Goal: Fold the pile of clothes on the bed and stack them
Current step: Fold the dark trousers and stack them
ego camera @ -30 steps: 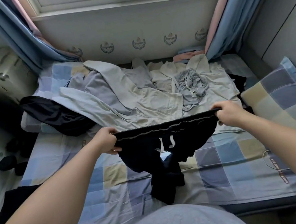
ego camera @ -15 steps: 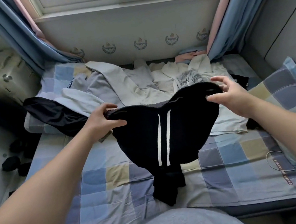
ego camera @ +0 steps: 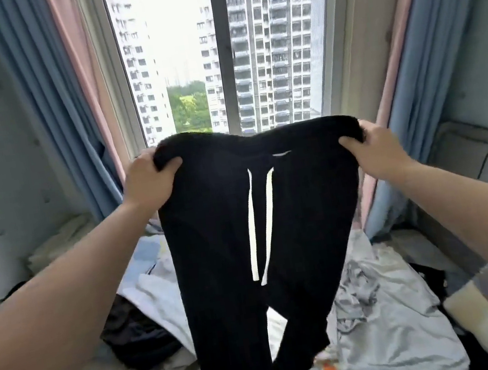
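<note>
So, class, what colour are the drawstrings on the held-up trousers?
White flat drawstrings, against black fabric trousers; head view shows them best.

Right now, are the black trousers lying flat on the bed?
No, the left hand and right hand hold the black trousers up high.

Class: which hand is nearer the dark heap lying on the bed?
Left. The left hand holds the black trousers above the dark heap; the right hand holds their opposite waistband corner, farther away.
</note>
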`<action>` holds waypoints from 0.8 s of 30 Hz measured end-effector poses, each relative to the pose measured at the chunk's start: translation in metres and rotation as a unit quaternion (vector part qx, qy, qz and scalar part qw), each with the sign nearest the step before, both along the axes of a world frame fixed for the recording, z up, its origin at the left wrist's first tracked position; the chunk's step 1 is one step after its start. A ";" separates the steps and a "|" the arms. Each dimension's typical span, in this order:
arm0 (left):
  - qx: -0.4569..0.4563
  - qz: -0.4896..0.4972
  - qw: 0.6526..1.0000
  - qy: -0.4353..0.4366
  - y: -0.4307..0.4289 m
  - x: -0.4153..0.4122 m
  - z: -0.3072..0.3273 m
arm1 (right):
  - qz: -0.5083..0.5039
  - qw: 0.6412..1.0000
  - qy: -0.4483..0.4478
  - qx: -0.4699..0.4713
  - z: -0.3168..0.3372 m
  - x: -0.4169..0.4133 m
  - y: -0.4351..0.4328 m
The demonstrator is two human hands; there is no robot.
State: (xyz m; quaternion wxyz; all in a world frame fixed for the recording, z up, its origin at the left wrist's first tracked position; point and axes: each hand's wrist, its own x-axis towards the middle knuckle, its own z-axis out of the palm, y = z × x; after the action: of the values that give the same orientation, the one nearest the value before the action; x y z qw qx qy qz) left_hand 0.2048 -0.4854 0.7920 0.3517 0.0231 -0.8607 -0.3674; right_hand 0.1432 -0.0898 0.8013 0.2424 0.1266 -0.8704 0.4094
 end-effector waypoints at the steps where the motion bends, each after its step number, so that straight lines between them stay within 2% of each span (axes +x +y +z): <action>1: 0.007 0.007 1.000 0.012 -0.002 -0.002 0.024 | -0.005 1.000 0.015 0.008 0.023 -0.005 -0.004; 6: 0.103 -0.014 0.993 0.049 -0.008 -0.003 0.131 | 0.021 0.997 0.069 -0.024 0.130 -0.016 -0.022; 11: 0.171 -0.004 0.985 0.037 -0.014 -0.008 0.187 | 0.038 0.995 0.088 -0.038 0.203 -0.019 -0.037; 19: 0.366 -0.045 0.928 -0.046 0.006 -0.032 0.198 | 0.062 0.988 -0.065 -0.123 0.224 -0.034 -0.058; 24: 0.383 -0.112 0.916 -0.046 0.047 -0.031 0.191 | 0.157 0.958 -0.138 -0.197 0.212 -0.024 -0.074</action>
State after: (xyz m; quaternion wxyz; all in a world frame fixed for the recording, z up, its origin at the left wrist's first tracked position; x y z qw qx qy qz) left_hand 0.1740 -0.4384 0.9828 0.2328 0.0763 -0.6661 -0.7045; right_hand 0.1189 -0.1636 1.0131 0.0726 0.1534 -0.7668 0.6190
